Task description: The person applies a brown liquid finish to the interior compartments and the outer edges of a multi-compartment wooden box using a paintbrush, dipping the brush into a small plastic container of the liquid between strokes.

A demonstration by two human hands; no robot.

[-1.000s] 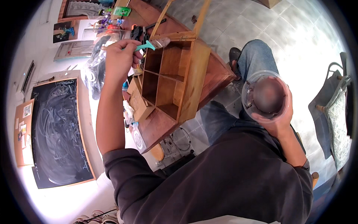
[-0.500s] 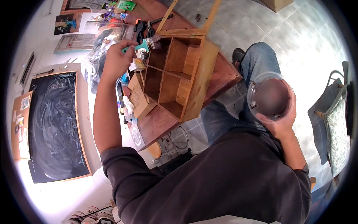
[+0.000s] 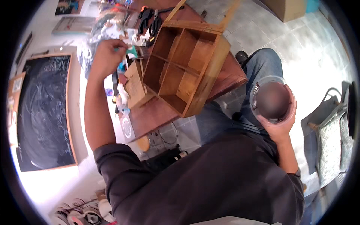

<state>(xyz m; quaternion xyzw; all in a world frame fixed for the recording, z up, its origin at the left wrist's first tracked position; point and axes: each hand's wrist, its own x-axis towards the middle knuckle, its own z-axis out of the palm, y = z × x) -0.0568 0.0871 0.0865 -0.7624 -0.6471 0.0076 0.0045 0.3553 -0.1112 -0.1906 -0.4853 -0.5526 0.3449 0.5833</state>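
Observation:
My left hand [image 3: 106, 57] is closed round the teal handle of a paintbrush [image 3: 132, 51]. The bristles are beside the left side of a brown wooden compartment unit [image 3: 180, 66]; whether they touch it, I cannot tell. This unit, with several square compartments and two wooden legs at its far end, rests tilted on a reddish wooden table [image 3: 234, 77]. Over my lap at the right, my right hand [image 3: 280, 129] grips a clear plastic tub [image 3: 255, 108] from below and the side. Dark brown liquid [image 3: 273, 100] lies inside it.
A small cardboard box [image 3: 135, 85] stands on the table left of the unit. Black clamps [image 3: 150, 23] lie behind it, near plastic-wrapped clutter. A chair [image 3: 330, 142] is at the right, a large cardboard box [image 3: 287, 9] on the far floor, and a blackboard [image 3: 45, 112] on the left wall.
The brush has moved from the unit's far-left corner nearer to me along its left side, and its bristles are lower. My right hand still holds the tub. The whole view has shifted slightly.

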